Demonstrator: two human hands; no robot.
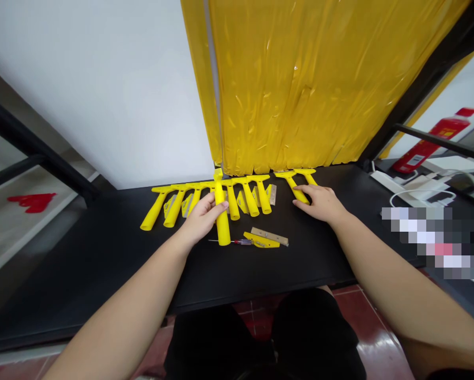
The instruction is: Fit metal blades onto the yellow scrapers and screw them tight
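Note:
My left hand (200, 217) is closed around a yellow plastic scraper handle (223, 227), holding it raised and nearly upright above the black table. My right hand (320, 203) has its thumb and fingers around the lower part of another yellow scraper handle (291, 182), which lies at the back right. Beside that one lies a further yellow handle (310, 178), partly covered by my fingers. Below the hands lie a screwdriver (243, 242), a yellow blade cover plate (263, 241) and a metal blade strip (272, 236).
Several T-shaped yellow handles (153, 211) lie in a row along the back of the table (102, 264), with small plates and blades among them. Behind hangs yellow sheeting (300, 95). At right are a red bottle (430, 140), white cables and black frame bars (438, 141).

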